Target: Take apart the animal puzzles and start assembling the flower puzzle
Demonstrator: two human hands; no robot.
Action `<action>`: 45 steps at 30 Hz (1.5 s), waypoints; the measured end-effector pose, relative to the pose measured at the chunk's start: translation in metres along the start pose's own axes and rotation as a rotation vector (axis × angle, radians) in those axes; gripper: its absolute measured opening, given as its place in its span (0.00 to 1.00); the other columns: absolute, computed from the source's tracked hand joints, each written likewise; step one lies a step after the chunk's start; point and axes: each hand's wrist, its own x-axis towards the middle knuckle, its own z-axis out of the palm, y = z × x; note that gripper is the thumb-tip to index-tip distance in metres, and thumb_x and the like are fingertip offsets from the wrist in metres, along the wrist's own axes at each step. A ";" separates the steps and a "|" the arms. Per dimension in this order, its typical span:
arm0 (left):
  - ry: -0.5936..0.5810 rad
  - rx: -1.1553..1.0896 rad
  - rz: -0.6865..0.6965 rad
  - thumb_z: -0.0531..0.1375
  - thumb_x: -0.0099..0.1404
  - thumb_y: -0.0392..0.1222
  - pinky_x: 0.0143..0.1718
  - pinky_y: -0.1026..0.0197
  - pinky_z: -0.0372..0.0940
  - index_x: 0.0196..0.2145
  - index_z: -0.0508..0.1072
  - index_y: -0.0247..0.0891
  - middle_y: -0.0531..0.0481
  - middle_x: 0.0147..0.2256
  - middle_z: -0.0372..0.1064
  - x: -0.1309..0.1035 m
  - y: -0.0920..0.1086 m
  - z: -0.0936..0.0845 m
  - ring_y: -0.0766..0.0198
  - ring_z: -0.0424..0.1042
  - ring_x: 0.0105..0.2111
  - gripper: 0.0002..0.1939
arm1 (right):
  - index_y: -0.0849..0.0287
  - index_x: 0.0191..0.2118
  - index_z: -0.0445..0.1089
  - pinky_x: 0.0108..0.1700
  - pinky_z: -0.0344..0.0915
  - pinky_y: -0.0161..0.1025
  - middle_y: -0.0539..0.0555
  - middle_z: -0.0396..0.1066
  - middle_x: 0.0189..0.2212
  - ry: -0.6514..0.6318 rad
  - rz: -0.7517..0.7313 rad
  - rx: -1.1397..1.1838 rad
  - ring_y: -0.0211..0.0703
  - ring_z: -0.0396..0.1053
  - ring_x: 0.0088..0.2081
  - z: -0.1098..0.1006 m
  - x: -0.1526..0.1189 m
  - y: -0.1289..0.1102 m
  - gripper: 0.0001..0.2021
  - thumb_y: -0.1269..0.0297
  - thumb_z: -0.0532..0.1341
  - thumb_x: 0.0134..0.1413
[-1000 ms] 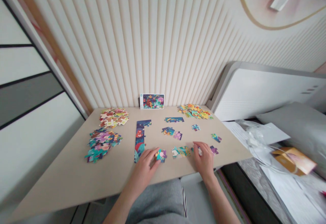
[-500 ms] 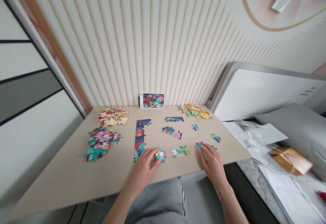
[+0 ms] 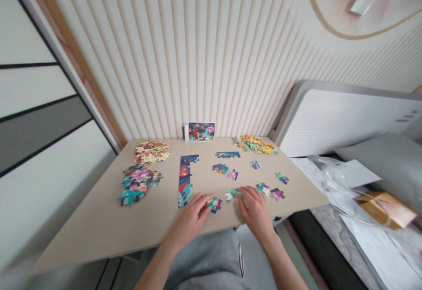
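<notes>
At the near part of the table, my left hand (image 3: 194, 213) has its thumb and fingers closed on a colourful puzzle piece (image 3: 215, 204). To the right of it, my right hand (image 3: 255, 208) lies with thumb and fingers at a short run of joined puzzle pieces (image 3: 230, 194), whose right part it hides. Past the right fingers lie a teal-and-white puzzle piece (image 3: 263, 189) and a purple puzzle piece (image 3: 277, 194). An assembled puzzle edge (image 3: 184, 185) forms a corner shape left of the hands.
A picture card (image 3: 201, 132) leans against the wall. Heaps of pieces lie at back left (image 3: 152, 151), left (image 3: 138, 183) and back right (image 3: 253, 144). Mid-table are a joined strip (image 3: 228, 154), a small cluster (image 3: 220, 169) and loose pieces. A bed with an orange box (image 3: 384, 211) stands at right.
My right hand has moved left from the pieces at the right to the joined run, uncovering those pieces. The piece at my left hand has turned a little. The view has shifted slightly.
</notes>
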 end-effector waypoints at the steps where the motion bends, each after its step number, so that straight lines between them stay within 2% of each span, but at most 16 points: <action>1: 0.016 0.007 -0.011 0.54 0.73 0.38 0.55 0.53 0.66 0.60 0.66 0.49 0.47 0.52 0.69 0.000 -0.003 0.001 0.59 0.70 0.51 0.19 | 0.56 0.53 0.73 0.57 0.61 0.55 0.60 0.74 0.50 0.042 0.073 -0.101 0.56 0.67 0.55 -0.002 0.000 0.014 0.14 0.64 0.56 0.66; 3: 0.058 0.015 -0.028 0.55 0.72 0.38 0.53 0.54 0.67 0.59 0.66 0.48 0.47 0.51 0.69 0.000 -0.009 0.005 0.59 0.70 0.49 0.19 | 0.57 0.54 0.72 0.58 0.59 0.57 0.62 0.73 0.51 0.067 0.197 -0.261 0.60 0.64 0.57 -0.006 -0.002 0.044 0.16 0.60 0.57 0.65; 6: 0.131 0.021 -0.046 0.57 0.70 0.39 0.48 0.55 0.69 0.57 0.68 0.46 0.47 0.47 0.71 0.001 -0.019 0.011 0.59 0.72 0.43 0.18 | 0.55 0.54 0.72 0.56 0.60 0.56 0.61 0.73 0.51 0.002 0.267 -0.328 0.60 0.65 0.57 -0.013 -0.006 0.079 0.18 0.55 0.59 0.63; 8: 0.177 0.042 -0.058 0.59 0.69 0.39 0.47 0.54 0.70 0.55 0.69 0.44 0.47 0.46 0.72 0.002 -0.024 0.014 0.59 0.73 0.42 0.17 | 0.53 0.55 0.72 0.55 0.61 0.56 0.59 0.74 0.50 -0.049 0.275 -0.300 0.59 0.67 0.55 -0.016 -0.007 0.093 0.19 0.53 0.60 0.62; 10: 0.221 0.085 -0.068 0.61 0.67 0.40 0.47 0.54 0.70 0.54 0.70 0.44 0.47 0.45 0.73 0.002 -0.028 0.016 0.58 0.74 0.42 0.17 | 0.53 0.56 0.71 0.55 0.61 0.56 0.59 0.74 0.50 -0.063 0.274 -0.255 0.59 0.68 0.54 -0.019 -0.005 0.096 0.20 0.52 0.60 0.62; 12: 0.266 0.129 -0.070 0.62 0.66 0.40 0.48 0.53 0.70 0.53 0.71 0.44 0.47 0.45 0.73 0.002 -0.030 0.017 0.57 0.74 0.43 0.17 | 0.54 0.57 0.70 0.56 0.62 0.57 0.60 0.73 0.51 -0.053 0.237 -0.164 0.58 0.68 0.54 -0.020 0.001 0.088 0.21 0.53 0.60 0.62; 15: 0.341 0.154 -0.063 0.63 0.65 0.41 0.46 0.54 0.71 0.53 0.72 0.43 0.47 0.45 0.74 0.002 -0.030 0.016 0.58 0.75 0.41 0.18 | 0.54 0.59 0.68 0.58 0.63 0.52 0.60 0.71 0.55 -0.091 0.067 0.069 0.54 0.68 0.56 -0.017 0.013 0.058 0.21 0.55 0.60 0.63; 19: 0.437 0.165 -0.080 0.62 0.67 0.43 0.43 0.55 0.72 0.52 0.72 0.43 0.47 0.44 0.75 0.001 -0.029 0.013 0.58 0.76 0.40 0.16 | 0.50 0.63 0.64 0.62 0.61 0.50 0.57 0.68 0.59 -0.263 -0.208 0.276 0.50 0.64 0.60 -0.007 0.028 0.009 0.23 0.61 0.60 0.63; 22: 0.493 0.206 -0.110 0.62 0.67 0.43 0.45 0.52 0.71 0.52 0.71 0.42 0.45 0.44 0.75 0.000 -0.029 0.011 0.55 0.75 0.43 0.16 | 0.49 0.65 0.61 0.64 0.59 0.50 0.56 0.68 0.60 -0.362 -0.330 0.341 0.48 0.63 0.61 0.004 0.036 -0.009 0.25 0.64 0.60 0.64; 27: 0.502 0.237 -0.148 0.62 0.67 0.44 0.47 0.48 0.70 0.52 0.72 0.41 0.43 0.45 0.75 0.000 -0.030 0.010 0.52 0.75 0.45 0.16 | 0.50 0.65 0.63 0.63 0.60 0.53 0.58 0.68 0.60 -0.366 -0.355 0.344 0.51 0.63 0.62 0.012 0.039 -0.002 0.24 0.63 0.60 0.64; 33: 0.491 0.226 -0.155 0.62 0.67 0.43 0.48 0.48 0.70 0.52 0.72 0.42 0.44 0.45 0.75 0.000 -0.029 0.009 0.52 0.75 0.45 0.16 | 0.47 0.53 0.74 0.61 0.62 0.54 0.54 0.73 0.54 -0.295 -0.368 0.273 0.51 0.65 0.59 0.014 0.029 0.009 0.14 0.62 0.61 0.65; 41: 0.483 0.180 -0.158 0.61 0.68 0.44 0.49 0.49 0.69 0.52 0.72 0.43 0.44 0.46 0.75 -0.001 -0.029 0.009 0.53 0.74 0.46 0.16 | 0.49 0.52 0.75 0.60 0.60 0.54 0.54 0.76 0.50 -0.243 -0.419 0.181 0.50 0.66 0.58 0.012 0.024 0.002 0.12 0.64 0.58 0.67; 45: 0.502 0.160 -0.148 0.61 0.67 0.44 0.48 0.51 0.70 0.52 0.72 0.43 0.45 0.45 0.75 -0.001 -0.030 0.008 0.54 0.75 0.45 0.16 | 0.48 0.51 0.75 0.62 0.57 0.56 0.55 0.74 0.51 -0.251 -0.405 0.141 0.51 0.65 0.58 0.004 0.025 -0.004 0.12 0.64 0.58 0.66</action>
